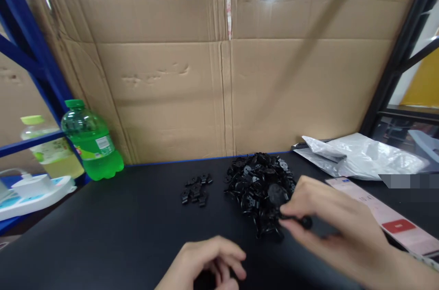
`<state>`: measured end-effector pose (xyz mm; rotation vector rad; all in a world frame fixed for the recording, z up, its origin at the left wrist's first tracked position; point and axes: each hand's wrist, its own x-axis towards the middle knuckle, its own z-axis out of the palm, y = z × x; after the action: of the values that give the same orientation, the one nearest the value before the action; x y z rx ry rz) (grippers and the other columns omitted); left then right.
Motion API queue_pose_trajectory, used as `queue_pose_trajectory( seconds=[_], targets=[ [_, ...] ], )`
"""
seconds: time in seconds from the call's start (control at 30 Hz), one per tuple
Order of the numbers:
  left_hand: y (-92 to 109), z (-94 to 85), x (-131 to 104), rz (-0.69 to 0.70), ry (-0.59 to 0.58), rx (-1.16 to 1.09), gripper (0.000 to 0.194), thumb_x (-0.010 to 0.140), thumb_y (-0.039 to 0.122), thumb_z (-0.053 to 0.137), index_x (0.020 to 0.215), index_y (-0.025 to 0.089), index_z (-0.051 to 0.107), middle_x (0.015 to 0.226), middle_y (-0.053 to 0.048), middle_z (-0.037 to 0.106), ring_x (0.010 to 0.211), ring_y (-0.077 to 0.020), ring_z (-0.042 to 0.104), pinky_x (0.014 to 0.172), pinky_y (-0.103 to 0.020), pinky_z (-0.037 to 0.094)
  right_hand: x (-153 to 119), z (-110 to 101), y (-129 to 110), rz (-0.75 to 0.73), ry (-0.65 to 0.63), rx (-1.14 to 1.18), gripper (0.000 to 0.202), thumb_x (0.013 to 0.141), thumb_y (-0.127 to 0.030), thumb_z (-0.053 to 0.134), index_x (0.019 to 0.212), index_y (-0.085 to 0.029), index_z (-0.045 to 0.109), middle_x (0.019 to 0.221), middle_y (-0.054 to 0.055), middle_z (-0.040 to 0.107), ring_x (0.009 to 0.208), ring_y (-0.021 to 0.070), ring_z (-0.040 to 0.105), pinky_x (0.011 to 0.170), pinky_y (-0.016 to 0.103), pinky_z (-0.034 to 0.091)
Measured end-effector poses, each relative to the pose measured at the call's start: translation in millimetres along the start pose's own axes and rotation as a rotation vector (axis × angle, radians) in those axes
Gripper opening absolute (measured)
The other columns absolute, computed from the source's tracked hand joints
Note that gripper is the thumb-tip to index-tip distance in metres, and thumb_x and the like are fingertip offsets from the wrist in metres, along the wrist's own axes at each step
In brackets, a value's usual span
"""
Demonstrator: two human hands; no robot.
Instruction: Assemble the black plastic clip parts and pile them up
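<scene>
A heap of small black plastic parts (257, 180), some round and disc-like, lies on the black table. My right hand (329, 226) is at the heap's near right side, thumb and forefinger pinched on a black plastic part (304, 222) with a rounded end. My left hand (209, 262) is low in the middle, in front of the heap and apart from it. Its fingers are curled inward, and a dark patch shows beneath the palm; what it holds, if anything, I cannot make out. Left of the heap sits a smaller group of black clip-like pieces (196, 190).
A green soda bottle (92, 143) and a yellowish drink bottle (53, 153) stand at the left, by a white power strip (37, 196). At right lie a plastic bag (363, 155) and a phone with a lit screen (387, 217). A cardboard wall (164, 93) closes the back.
</scene>
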<state>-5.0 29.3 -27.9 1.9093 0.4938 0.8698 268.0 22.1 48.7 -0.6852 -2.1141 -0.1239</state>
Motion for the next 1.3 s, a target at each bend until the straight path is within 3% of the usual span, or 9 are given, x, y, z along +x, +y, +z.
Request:
queue_pose_trajectory(
  seconds=[0.07,0.17,0.3,0.57,0.67,0.8,0.87,1.0,1.3],
  targets=[
    [10.9,4.0,0.0,-0.242,0.074,-0.364,0.035,0.091,0.046,0.066,0.119,0.026,0.068,0.104,-0.008,0.076,0.077,-0.0141,0.070,0.071,-0.023,0.055,1.8,19.5,-14.8,-0.214,0.048,-0.082,0.015,0.091,-0.007,0.059,0.086,-0.018,0.069,0.060,-0.001,0.064,0.055,0.0139,0.057,0.054,0.027,0.047],
    [25.2,8.8,0.3,-0.362,0.211,-0.634,0.049,0.075,0.050,0.081,0.114,0.022,0.073,0.099,-0.007,0.076,0.084,-0.0160,0.071,0.080,-0.027,0.054,-4.7,51.2,-25.2,-0.422,0.058,-0.195,0.024,0.094,-0.006,0.055,0.081,-0.018,0.071,0.056,-0.002,0.065,0.054,0.0135,0.059,0.054,0.027,0.046],
    [26.7,9.6,-0.1,-0.423,0.360,-0.683,0.044,0.067,0.035,0.091,0.107,0.023,0.076,0.093,-0.004,0.079,0.081,-0.0122,0.071,0.080,-0.023,0.052,-16.3,74.9,-22.7,-0.421,0.053,-0.242,0.026,0.096,-0.004,0.049,0.086,-0.015,0.071,0.062,0.000,0.070,0.059,0.0136,0.064,0.055,0.027,0.046],
    [17.2,8.1,2.3,-0.454,0.402,-0.616,0.039,0.062,0.031,0.094,0.094,0.019,0.076,0.082,-0.002,0.081,0.072,-0.0107,0.070,0.069,-0.019,0.050,-10.4,80.6,-17.5,-0.512,0.035,-0.194,0.030,0.090,0.001,0.048,0.071,-0.013,0.066,0.053,-0.001,0.063,0.048,0.0131,0.054,0.041,0.030,0.036],
    [24.0,5.1,1.8,-0.474,0.461,-0.480,0.030,0.065,0.032,0.091,0.086,0.016,0.077,0.077,-0.004,0.080,0.071,-0.0152,0.071,0.070,-0.023,0.052,-11.1,84.4,-18.3,-0.384,-0.024,-0.038,0.022,0.087,-0.001,0.050,0.077,-0.016,0.062,0.054,-0.002,0.061,0.048,0.0132,0.052,0.041,0.027,0.035],
    [30.2,3.4,1.2,-0.485,0.548,-0.337,0.023,0.065,0.030,0.090,0.082,0.017,0.080,0.075,-0.005,0.078,0.073,-0.0197,0.072,0.073,-0.028,0.055,-13.9,87.0,-23.5,0.411,-0.254,0.570,0.014,0.082,-0.021,0.059,0.091,-0.022,0.049,0.073,-0.001,0.062,0.057,0.0111,0.056,0.042,0.017,0.040],
    [30.1,4.3,1.8,-0.474,0.541,-0.318,0.018,0.065,0.028,0.089,0.079,0.019,0.082,0.077,-0.004,0.078,0.073,-0.0186,0.071,0.072,-0.027,0.055,-14.0,87.2,-27.5,0.661,-0.422,0.751,0.017,0.083,-0.032,0.058,0.091,-0.022,0.047,0.071,-0.001,0.059,0.057,0.0116,0.056,0.042,0.017,0.038],
    [28.8,7.0,2.9,-0.455,0.451,-0.386,0.015,0.066,0.028,0.089,0.079,0.024,0.084,0.079,-0.002,0.078,0.073,-0.0163,0.069,0.074,-0.026,0.055,-12.3,86.4,-32.6,0.629,-0.511,0.777,0.030,0.089,-0.047,0.046,0.073,-0.022,0.042,0.060,-0.002,0.050,0.050,0.0108,0.047,0.045,0.021,0.033],
    [35.4,10.3,5.0,-0.489,0.426,-0.421,0.016,0.065,0.027,0.090,0.080,0.027,0.085,0.067,0.001,0.070,0.060,-0.0096,0.054,0.066,-0.022,0.048,-15.5,84.2,-28.7,0.543,-0.526,0.867,0.059,0.096,-0.069,0.023,0.084,-0.019,0.054,0.060,-0.001,0.048,0.053,0.0145,0.053,0.051,0.024,0.043]
  ],
)
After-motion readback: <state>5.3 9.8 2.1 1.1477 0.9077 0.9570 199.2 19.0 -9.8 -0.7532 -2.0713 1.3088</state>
